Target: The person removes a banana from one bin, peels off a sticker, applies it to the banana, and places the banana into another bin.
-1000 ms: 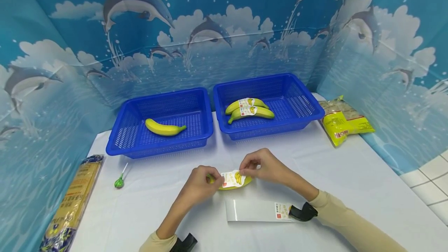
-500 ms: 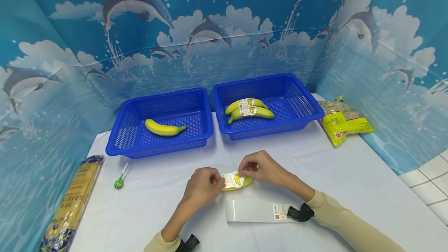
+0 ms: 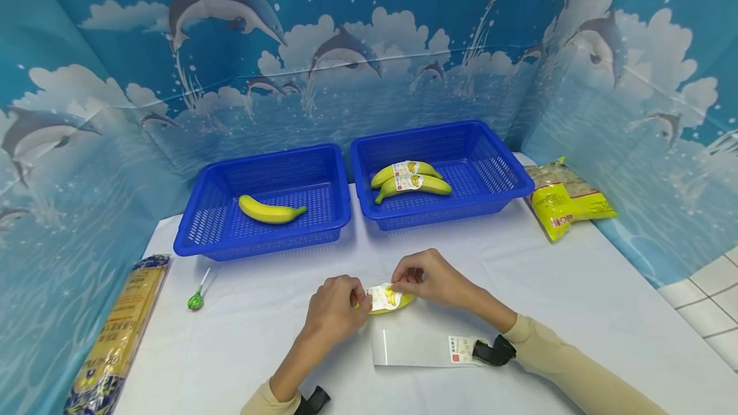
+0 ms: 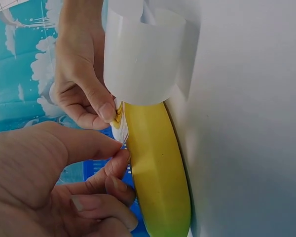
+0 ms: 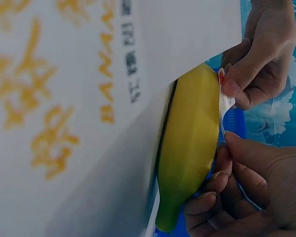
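Grips pinched closed, left hand [image 3: 336, 307] and right hand [image 3: 432, 278] hold opposite ends of the label [image 3: 382, 298]. It runs lengthwise over the banana [image 4: 157, 165] on the counter [image 3: 259, 319], one hand towards each end, neither clearly nearer.

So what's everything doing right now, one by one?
left fingers, pinching the label
right fingers, pinching the label too
label, held at the banana; can't tell if stuck
banana, under the label, unpeeled
backing strip, one label showing
left basket, upright, holding one banana
right basket, upright, holding two labelled bananas
lollipop, lying down
yellow packet, lying down
long packet, lying flat
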`<act>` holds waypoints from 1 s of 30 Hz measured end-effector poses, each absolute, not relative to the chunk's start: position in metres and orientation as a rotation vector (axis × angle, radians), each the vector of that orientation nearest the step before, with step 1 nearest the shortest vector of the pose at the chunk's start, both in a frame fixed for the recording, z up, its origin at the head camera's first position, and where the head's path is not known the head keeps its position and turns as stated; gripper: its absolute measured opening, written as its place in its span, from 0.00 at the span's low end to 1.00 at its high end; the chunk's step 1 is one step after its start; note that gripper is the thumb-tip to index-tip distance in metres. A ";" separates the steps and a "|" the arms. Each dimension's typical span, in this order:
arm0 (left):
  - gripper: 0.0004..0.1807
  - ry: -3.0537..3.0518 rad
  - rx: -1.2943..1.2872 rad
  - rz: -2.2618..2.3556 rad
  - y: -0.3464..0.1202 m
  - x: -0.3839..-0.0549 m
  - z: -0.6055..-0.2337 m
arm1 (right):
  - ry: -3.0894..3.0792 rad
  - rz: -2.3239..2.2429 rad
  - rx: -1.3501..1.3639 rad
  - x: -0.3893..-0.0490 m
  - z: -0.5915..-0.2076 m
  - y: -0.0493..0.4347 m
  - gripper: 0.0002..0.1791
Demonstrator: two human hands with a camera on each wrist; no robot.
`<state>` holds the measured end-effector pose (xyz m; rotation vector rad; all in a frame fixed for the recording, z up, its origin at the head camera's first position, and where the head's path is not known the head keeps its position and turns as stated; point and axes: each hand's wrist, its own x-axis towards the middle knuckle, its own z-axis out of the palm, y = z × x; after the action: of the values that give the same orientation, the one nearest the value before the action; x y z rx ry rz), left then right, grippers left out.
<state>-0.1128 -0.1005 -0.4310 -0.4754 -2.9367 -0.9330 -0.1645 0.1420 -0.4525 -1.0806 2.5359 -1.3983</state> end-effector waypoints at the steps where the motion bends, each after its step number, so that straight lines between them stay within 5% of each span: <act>1: 0.16 -2.937 -0.475 -0.919 -0.100 -0.113 -0.431 | 2.540 -1.396 -1.077 -0.164 -0.453 0.142 0.05; 14: 0.19 -2.923 -0.437 -0.950 -0.101 -0.114 -0.431 | 2.555 -1.396 -1.089 -0.165 -0.455 0.140 0.05; 21: 0.08 -2.876 -0.569 -1.100 -0.106 -0.120 -0.434 | 2.514 -1.377 -1.267 -0.166 -0.456 0.140 0.08; 30: 0.12 -2.895 -0.579 -1.034 -0.107 -0.122 -0.433 | 2.484 -1.318 -1.242 -0.165 -0.455 0.142 0.09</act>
<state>-0.1222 -0.1072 -0.4332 -0.5789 -2.8949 -1.0341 -0.1655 0.1417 -0.4550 -1.2421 2.4842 -1.3178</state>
